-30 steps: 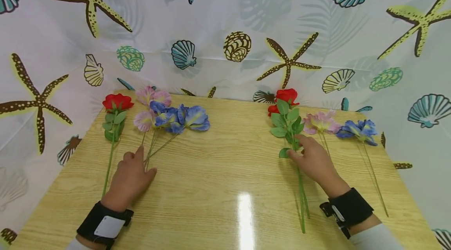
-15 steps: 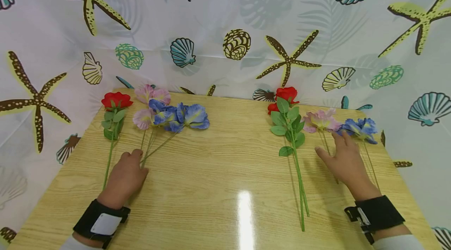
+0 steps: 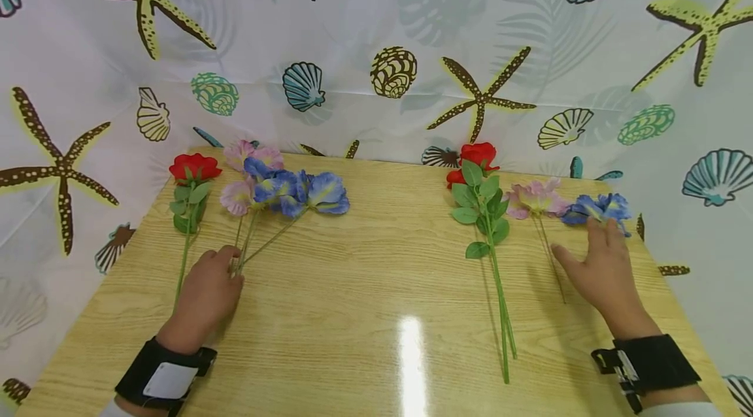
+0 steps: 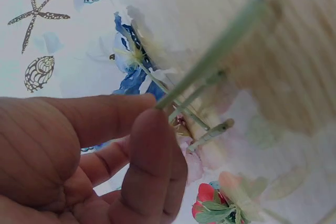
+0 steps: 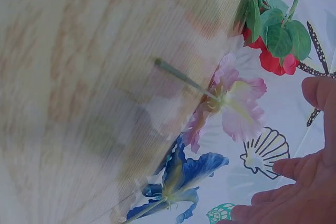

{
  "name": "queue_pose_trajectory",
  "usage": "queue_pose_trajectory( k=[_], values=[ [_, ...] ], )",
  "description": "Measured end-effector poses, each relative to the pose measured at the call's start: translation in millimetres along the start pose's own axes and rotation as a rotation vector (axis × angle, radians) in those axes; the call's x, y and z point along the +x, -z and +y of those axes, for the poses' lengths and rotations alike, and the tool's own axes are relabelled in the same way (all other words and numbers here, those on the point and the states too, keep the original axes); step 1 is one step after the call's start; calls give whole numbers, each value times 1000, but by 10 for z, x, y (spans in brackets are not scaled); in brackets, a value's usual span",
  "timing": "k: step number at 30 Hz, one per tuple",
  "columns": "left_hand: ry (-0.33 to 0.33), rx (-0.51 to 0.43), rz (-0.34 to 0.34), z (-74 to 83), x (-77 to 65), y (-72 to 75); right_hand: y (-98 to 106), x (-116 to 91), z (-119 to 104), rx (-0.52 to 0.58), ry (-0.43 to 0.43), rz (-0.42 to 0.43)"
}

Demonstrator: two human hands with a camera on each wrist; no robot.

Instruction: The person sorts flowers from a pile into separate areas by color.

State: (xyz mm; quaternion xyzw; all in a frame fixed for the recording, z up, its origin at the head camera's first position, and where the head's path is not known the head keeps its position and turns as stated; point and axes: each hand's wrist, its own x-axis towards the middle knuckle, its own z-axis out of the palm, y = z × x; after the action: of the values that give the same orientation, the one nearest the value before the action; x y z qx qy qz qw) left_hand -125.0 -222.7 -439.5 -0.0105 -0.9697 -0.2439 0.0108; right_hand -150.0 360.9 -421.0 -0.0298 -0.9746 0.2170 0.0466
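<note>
On the left of the table, pink artificial flowers [image 3: 237,197] and blue artificial flowers [image 3: 326,193] lie bunched with their thin stems drawn together. My left hand [image 3: 206,296] reaches to those stems; in the left wrist view its thumb and fingers pinch a green stem [image 4: 210,56], with other stem ends just beyond. At the right, a blue flower [image 3: 597,208] lies flat, and my right hand [image 3: 608,276] is over its stem, fingers spread and holding nothing. A single pink flower [image 3: 536,199] lies to the left of that hand.
A red rose [image 3: 194,168] lies at the table's left edge, partly under the left hand. Red roses [image 3: 478,155] with long green stems lie right of centre. A seashell-printed cloth [image 3: 353,31] hangs behind the wooden table [image 3: 365,260].
My right hand has let go of the red roses and moved right, past the pink flower, to the blue one. My left hand has drawn its fingers in on the stems.
</note>
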Motion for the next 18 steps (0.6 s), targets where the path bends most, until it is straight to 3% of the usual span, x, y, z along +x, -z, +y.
queue_pose_trajectory(
  k=[6,11,18],
  values=[
    [-44,-27,58,42,-17,29,12,-27,64,-40,-4,25],
    [-47,-81,65,109,-29,42,13,-30,89,-88,-14,50],
    [-63,-195,92,244,-53,-58,-24,-47,73,-57,-71,33]
  ],
)
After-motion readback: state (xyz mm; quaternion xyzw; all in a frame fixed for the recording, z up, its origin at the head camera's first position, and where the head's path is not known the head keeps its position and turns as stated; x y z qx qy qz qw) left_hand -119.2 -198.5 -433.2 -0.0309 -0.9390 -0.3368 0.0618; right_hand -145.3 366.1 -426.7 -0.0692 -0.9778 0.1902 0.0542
